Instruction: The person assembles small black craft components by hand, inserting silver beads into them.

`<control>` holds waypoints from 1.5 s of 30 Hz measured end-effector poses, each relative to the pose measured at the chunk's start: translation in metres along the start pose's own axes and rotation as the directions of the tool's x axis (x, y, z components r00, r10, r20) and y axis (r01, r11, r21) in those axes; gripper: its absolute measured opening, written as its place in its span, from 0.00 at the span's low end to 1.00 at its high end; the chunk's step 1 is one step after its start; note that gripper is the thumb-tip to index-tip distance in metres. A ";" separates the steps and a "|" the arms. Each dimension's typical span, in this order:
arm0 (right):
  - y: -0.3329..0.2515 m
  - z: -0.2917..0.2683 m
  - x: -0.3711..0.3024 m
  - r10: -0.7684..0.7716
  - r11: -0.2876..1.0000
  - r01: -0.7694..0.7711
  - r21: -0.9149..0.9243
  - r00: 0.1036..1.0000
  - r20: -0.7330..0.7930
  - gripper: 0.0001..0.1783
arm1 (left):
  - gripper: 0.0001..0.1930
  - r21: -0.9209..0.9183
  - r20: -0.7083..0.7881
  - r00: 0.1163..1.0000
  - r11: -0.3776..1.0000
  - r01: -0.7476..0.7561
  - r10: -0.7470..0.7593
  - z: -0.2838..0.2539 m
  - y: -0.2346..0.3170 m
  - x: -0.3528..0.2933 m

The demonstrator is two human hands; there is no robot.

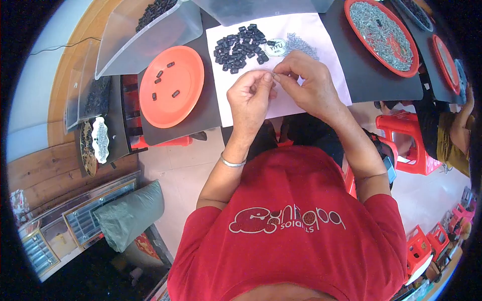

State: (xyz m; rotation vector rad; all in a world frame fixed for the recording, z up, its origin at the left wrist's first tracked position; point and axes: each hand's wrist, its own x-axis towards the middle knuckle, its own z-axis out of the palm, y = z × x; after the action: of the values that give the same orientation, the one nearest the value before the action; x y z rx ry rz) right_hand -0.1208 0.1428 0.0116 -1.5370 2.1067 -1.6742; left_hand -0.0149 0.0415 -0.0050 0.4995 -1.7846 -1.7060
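Over the near part of a white sheet, my left hand and my right hand meet fingertip to fingertip. Both are closed in a pinch; whatever lies between the fingers is too small and hidden to name. Just beyond my left hand is a loose pile of small black plastic pieces. Past my right hand lies a scatter of small silvery metal pins or screws, partly covered by that hand. To the left, an orange-red plate carries several small black pieces.
A clear plastic bin with black pieces stands at the far left, another translucent bin behind the sheet. A red tray of metal pins lies right on the black table. Red stools and another person's arm are at right.
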 end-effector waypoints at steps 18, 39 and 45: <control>0.006 -0.003 -0.006 0.169 0.984 -0.172 -0.042 0.984 -0.058 0.05 | 0.05 0.102 0.040 0.990 0.985 -0.137 0.134 0.005 0.001 0.003; -0.006 0.003 -0.006 0.213 0.966 -0.189 0.175 0.968 -0.132 0.04 | 0.06 -0.378 0.069 0.990 0.915 0.141 -0.124 -0.012 -0.001 0.010; -0.014 0.009 -0.003 0.187 0.958 -0.158 0.239 0.977 -0.104 0.04 | 0.06 -0.576 0.134 0.986 0.802 0.160 -0.100 -0.018 -0.004 0.010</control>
State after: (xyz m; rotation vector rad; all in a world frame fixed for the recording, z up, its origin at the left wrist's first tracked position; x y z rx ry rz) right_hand -0.1049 0.1392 0.0169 -1.1758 1.9510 -1.9151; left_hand -0.0110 0.0205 -0.0080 0.2689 -1.1936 -2.2850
